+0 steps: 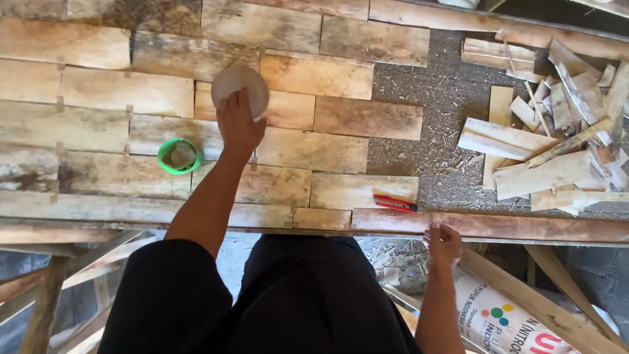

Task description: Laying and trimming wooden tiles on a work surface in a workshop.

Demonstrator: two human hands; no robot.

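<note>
My left hand lies flat on the wooden boards, its fingers over the near edge of a pale round disc. A small green tub stands just left of that hand. My right hand grips the front edge rail of the work table, fingers curled over the wood. A red-handled tool lies on the table just left of and beyond my right hand. Rough planks are laid side by side like bricks across the table.
A heap of wood offcuts fills the right side, on a surface strewn with sawdust. A printed white sack and slanted timber bars sit below the table at the right. Wooden legs show at lower left.
</note>
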